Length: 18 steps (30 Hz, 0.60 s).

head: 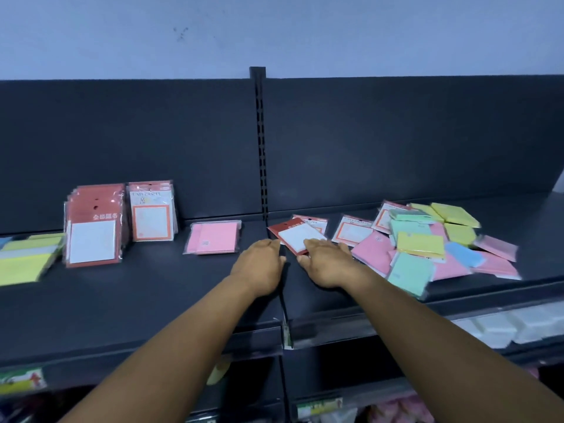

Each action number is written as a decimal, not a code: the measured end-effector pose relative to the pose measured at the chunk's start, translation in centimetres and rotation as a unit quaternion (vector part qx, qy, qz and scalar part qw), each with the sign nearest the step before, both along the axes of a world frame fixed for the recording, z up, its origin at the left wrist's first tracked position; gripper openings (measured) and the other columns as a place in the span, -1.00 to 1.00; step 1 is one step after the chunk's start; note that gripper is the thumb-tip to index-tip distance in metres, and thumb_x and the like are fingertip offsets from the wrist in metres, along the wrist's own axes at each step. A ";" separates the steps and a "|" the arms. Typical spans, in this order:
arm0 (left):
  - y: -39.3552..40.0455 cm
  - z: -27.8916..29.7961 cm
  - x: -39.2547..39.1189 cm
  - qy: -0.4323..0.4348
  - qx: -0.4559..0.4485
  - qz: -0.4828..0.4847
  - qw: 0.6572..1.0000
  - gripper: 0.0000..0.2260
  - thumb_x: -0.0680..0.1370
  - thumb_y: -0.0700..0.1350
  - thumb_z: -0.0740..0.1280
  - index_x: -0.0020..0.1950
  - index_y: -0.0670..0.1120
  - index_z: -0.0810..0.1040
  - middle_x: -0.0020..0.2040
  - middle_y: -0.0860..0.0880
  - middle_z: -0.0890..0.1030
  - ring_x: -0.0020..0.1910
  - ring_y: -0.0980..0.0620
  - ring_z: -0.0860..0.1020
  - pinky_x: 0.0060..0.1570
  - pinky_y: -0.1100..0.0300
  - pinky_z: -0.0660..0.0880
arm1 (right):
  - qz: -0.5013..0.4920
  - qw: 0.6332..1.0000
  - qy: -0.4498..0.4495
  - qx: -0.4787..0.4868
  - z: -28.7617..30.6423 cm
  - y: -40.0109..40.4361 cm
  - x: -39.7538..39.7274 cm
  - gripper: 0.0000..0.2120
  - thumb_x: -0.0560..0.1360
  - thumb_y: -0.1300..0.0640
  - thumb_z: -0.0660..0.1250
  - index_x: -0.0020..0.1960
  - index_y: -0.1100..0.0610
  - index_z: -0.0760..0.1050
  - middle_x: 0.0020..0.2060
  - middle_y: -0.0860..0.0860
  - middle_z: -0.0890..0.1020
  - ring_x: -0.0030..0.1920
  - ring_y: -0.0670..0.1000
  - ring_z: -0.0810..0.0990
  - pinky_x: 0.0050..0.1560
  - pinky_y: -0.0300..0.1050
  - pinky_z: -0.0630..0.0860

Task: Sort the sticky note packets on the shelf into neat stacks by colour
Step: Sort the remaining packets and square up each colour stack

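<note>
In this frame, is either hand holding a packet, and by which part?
The right hand lies on the near edge of the red-backed packet; whether it actually grips it cannot be told. The left hand rests beside it and holds nothing visible.

The scene is being lit dimly and evenly, with a cool bluish cast being thrown over the pale wall (274, 29). No single light source is being shown. Little detail is being given back by the dark shelf (152, 288), and only soft, faint shadows are being cast under the forearms. Small glints are being caught on the plastic wrap of the red-backed packets (94, 227) at the left. Motion blur is being seen across the mixed pile (433, 242) at the right and the yellow packets (24, 261) at the left edge. Straight shelf lines are being bowed by wide-angle distortion toward the borders, and the lower shelves are being rendered murky and soft.
</note>
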<state>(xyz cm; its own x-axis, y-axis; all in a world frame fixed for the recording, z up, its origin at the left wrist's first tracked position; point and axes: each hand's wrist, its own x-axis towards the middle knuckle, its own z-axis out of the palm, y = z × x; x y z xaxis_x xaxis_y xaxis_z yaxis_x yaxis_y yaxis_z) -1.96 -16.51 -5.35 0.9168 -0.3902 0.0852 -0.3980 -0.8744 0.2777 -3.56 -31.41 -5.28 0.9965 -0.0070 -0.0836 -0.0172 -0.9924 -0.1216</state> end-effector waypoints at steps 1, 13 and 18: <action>-0.1 -0.3 0.3 0.006 -0.001 0.007 1.000 -0.65 0.63 -0.05 0.13 0.38 -0.14 0.36 0.34 -0.13 0.44 0.33 -0.11 0.39 0.32 0.06 0.33 | 0.018 1.000 -0.005 0.004 -0.1 0.0 0.1 -0.53 0.64 -0.05 -0.02 0.49 0.12 0.20 0.47 0.05 0.28 0.47 0.07 0.22 0.40 0.06 0.08; -1.7 -1.0 4.0 0.032 0.013 0.065 0.997 -0.54 0.63 0.14 0.06 0.36 -0.18 0.32 0.27 -0.20 0.50 0.28 -0.20 0.41 0.19 0.02 0.36 | -0.059 0.997 -0.018 -0.037 0.0 -0.9 3.1 -0.68 0.62 0.02 0.07 0.29 0.12 0.39 0.24 0.07 0.52 0.30 0.13 0.38 0.26 0.01 0.24; -2.6 -0.9 5.8 0.045 0.004 0.080 0.996 -0.41 0.62 0.17 0.04 0.52 -0.17 0.10 0.35 -0.22 0.44 0.36 -0.21 0.34 0.28 0.00 0.30 | -0.071 0.997 -0.011 -0.029 -0.2 -1.0 4.5 -0.69 0.61 0.08 0.05 0.31 0.10 0.34 0.25 0.07 0.51 0.30 0.13 0.38 0.23 0.01 0.25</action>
